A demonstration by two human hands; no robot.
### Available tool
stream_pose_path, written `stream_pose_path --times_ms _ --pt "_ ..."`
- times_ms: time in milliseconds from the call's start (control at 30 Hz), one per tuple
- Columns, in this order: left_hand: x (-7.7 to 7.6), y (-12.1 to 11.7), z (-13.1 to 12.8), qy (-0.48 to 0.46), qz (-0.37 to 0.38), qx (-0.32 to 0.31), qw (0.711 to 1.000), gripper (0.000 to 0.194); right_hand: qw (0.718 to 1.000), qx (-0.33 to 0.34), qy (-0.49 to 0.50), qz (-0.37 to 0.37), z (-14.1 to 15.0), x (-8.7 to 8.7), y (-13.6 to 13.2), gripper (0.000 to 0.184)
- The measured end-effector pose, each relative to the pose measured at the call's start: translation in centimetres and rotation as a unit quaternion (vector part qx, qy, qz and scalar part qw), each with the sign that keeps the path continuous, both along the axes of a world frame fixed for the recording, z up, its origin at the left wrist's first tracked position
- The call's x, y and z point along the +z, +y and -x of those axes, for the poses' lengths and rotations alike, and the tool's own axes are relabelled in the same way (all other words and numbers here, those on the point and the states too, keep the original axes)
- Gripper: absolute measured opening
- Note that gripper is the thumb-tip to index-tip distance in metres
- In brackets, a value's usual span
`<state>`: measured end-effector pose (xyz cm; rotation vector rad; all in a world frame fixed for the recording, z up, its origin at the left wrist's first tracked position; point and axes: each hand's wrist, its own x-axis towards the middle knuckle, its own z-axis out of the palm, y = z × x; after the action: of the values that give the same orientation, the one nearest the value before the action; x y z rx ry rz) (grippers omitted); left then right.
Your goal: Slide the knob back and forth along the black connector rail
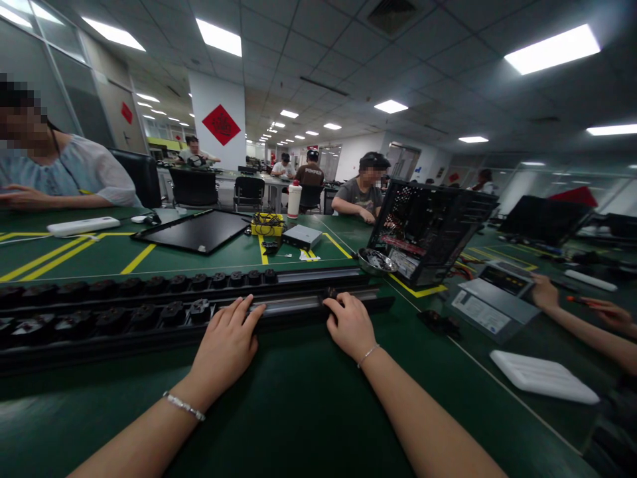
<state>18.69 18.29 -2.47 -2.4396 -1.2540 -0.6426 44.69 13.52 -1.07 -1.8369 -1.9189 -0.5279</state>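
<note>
at twelve o'clock, reaching toward nine, a long black rail (293,318) with silvery channel (291,305) carries round black sockets (144,315). my left hand (229,342) rests flat on it; my right hand (351,325) touches a small black block (328,293), grip unclear.

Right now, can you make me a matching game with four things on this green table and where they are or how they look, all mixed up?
Things
1. Left hand
2. Right hand
3. Yellow box
4. Metal bowl

Places and looks
A. Beside the open computer case
B. Next to the end of the front row of black parts
C. At a lone black part on the front rail
D. Dark cables heaped at its top

Right pairs
1-B, 2-C, 3-D, 4-A
</note>
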Motion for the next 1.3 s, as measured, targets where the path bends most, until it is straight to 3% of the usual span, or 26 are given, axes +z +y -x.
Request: stream_pose_path --times_ms 1300 --pt "0.43 -0.28 -0.15 -0.001 0.012 0.002 1.000 0.050 0.999 -0.028 -0.003 0.019 -0.13 0.24 0.02 0.029"
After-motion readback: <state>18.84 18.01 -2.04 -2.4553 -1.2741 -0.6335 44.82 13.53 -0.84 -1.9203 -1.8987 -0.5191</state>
